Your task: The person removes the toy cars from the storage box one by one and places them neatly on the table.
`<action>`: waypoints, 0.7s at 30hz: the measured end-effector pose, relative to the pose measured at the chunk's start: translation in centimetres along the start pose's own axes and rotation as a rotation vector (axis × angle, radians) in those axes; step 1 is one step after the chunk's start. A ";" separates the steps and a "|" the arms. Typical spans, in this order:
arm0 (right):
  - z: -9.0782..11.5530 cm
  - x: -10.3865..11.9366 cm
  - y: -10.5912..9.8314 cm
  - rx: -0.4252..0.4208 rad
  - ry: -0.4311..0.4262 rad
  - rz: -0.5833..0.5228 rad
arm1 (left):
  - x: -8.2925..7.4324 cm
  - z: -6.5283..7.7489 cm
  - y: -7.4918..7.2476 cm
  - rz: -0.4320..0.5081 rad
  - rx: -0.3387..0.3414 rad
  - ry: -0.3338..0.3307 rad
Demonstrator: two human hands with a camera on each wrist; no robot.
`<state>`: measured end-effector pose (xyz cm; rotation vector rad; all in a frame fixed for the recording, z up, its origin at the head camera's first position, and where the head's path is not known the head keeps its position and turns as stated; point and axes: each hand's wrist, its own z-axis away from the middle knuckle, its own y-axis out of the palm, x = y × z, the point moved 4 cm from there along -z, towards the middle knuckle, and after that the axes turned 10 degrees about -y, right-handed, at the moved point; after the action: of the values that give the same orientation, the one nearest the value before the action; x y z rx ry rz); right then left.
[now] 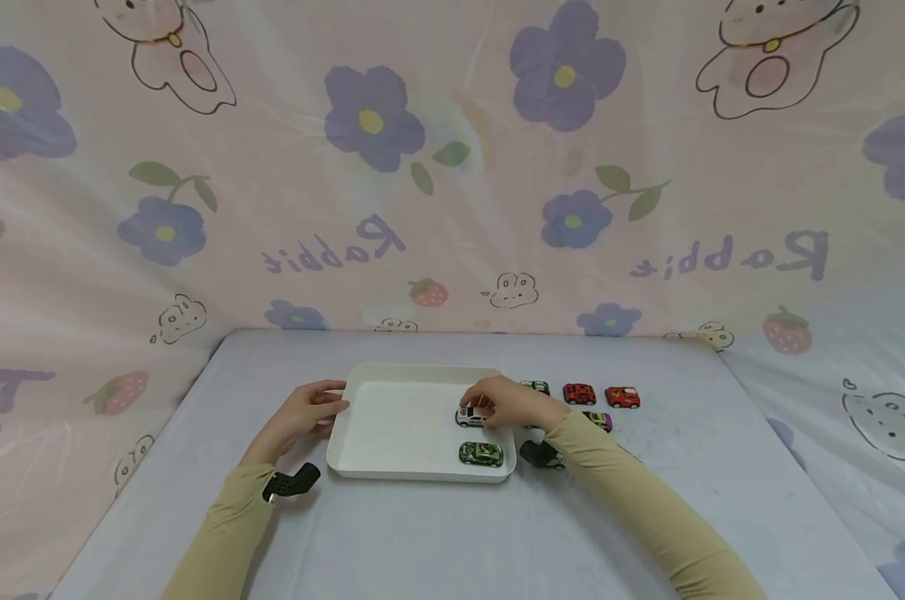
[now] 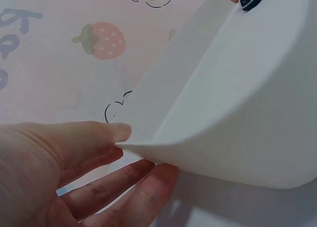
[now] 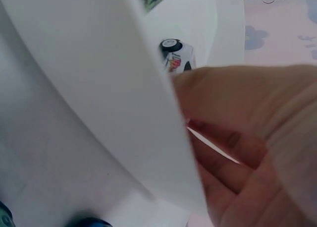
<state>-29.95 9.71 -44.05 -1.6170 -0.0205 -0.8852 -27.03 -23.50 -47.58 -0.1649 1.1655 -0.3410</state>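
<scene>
A white rectangular tray (image 1: 392, 429) lies on the table. At its left edge my left hand (image 1: 302, 414) grips the rim, with the thumb (image 2: 123, 132) over the edge and fingers against the outer wall in the left wrist view. My right hand (image 1: 511, 402) reaches over the tray's right side and holds a white toy car (image 1: 469, 418) by its top, at the tray floor. In the right wrist view the tray wall hides part of that hand and car. Nearer the front, a green patterned toy car (image 1: 481, 454) sits in the tray's right front corner.
Right of the tray stand two red toy cars (image 1: 578, 394), a green-and-white one (image 1: 537, 387) and a purple-and-green one (image 1: 602, 421) partly behind my right arm. Another car (image 1: 557, 464) is mostly hidden by the wrist camera. A printed cloth (image 1: 452, 208) hangs behind the table.
</scene>
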 end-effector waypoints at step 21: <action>-0.1 0.3 0.1 -0.023 -0.095 0.095 | -0.3 0.4 0.1 -0.022 -0.016 0.000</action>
<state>-29.78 9.49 -43.97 -1.6673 -0.0001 -0.7375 -26.78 -23.30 -47.23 -0.1915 1.1670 -0.3508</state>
